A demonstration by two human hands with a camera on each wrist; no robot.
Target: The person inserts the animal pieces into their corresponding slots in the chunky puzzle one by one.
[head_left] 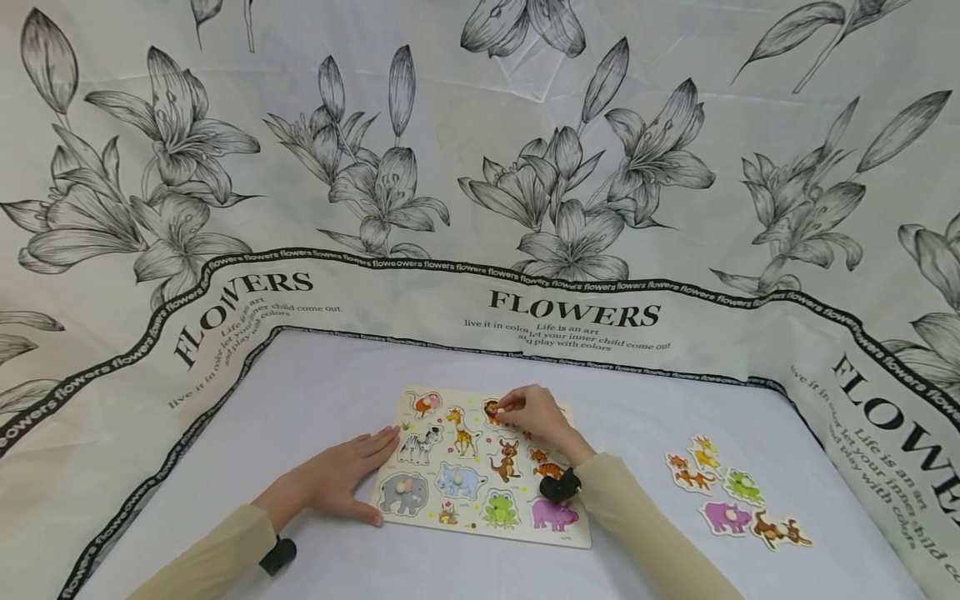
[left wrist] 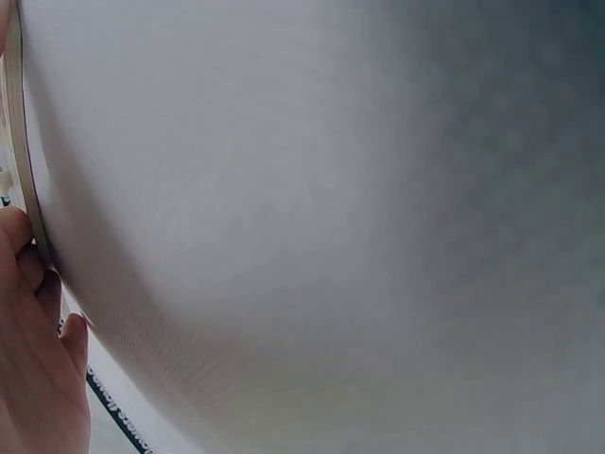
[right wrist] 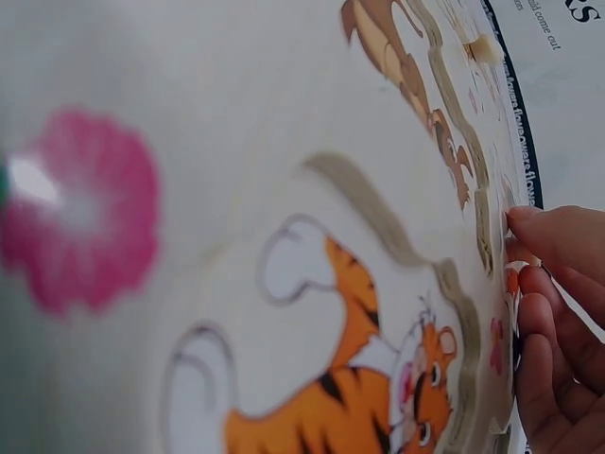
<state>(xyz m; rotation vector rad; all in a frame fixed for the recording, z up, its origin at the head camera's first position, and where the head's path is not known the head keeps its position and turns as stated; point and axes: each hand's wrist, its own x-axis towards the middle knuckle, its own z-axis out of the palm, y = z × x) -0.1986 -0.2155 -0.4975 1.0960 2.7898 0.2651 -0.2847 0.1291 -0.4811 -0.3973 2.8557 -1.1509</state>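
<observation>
Sleeves frame a wooden puzzle board [head_left: 480, 533] on the white table [head_left: 315, 392]. My left hand [head_left: 341, 479] lies flat, fingers straight, pressing the board's left edge. My right hand [head_left: 532, 412] reaches to the board's far row, fingertips pinching the lion piece [head_left: 492, 408] there. I judge I am seating or lifting that piece; next it needs its outline matched to the recess. On the board I count about eleven animals, though my hand hides some. Right of the board lie five loose pieces [head_left: 731, 492]. Beyond the board hangs a flower-printed cloth [head_left: 480, 167].
</observation>
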